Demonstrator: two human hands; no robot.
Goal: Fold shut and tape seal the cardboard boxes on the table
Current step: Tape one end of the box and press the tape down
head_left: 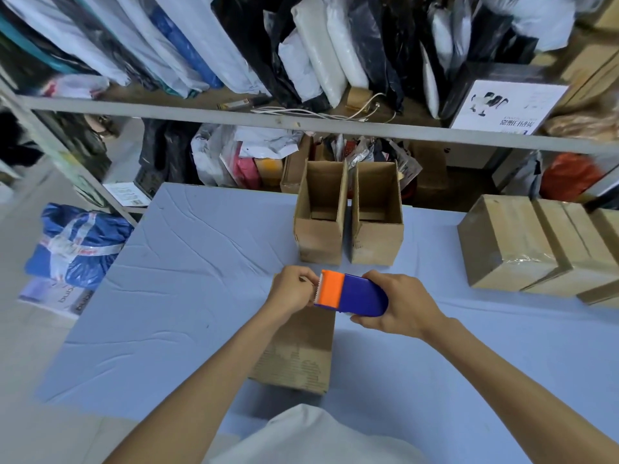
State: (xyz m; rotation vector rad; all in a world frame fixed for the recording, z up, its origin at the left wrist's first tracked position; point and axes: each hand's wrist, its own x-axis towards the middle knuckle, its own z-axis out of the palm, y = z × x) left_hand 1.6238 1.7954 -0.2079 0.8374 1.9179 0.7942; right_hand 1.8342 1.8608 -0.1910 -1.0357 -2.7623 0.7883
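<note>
1. Hands meet in mid-frame above the counter [187,296], which is draped in a wrinkled pale-blue cloth.
2. The right hand [398,306] has its fingers wrapped round the rounded blue body of the blue-and-orange plastic tape dispenser [351,293], thumb on top, holding it level with the orange end pointing left.
3. The left hand [294,289] is up against that orange end, fingertips pressed together in a pinch right at the toothed cutting edge. The tape itself is too faint to make out.
4. Directly beneath both hands sits a plain brown cardboard box [301,356] with faint printing on its near side. It stands on the cloth close to the person, its top largely hidden by the hands and dispenser.
5. Further back, two tall open-topped cardboard boxes [320,216] stand upright side by side near the counter's far edge, flaps up and insides showing.
6. Over on the right, a row of closed brown boxes [505,242] packed tight against one another, with glossy clear tape catching the light on the nearest one.
7. Behind it all, a grey metal shelf [201,115] is crammed with black, white and blue plastic parcels, with a white cable lying along it.
8. Down on the floor at left there's a blue wrapped bundle [77,246] bound with printed tape.
</note>
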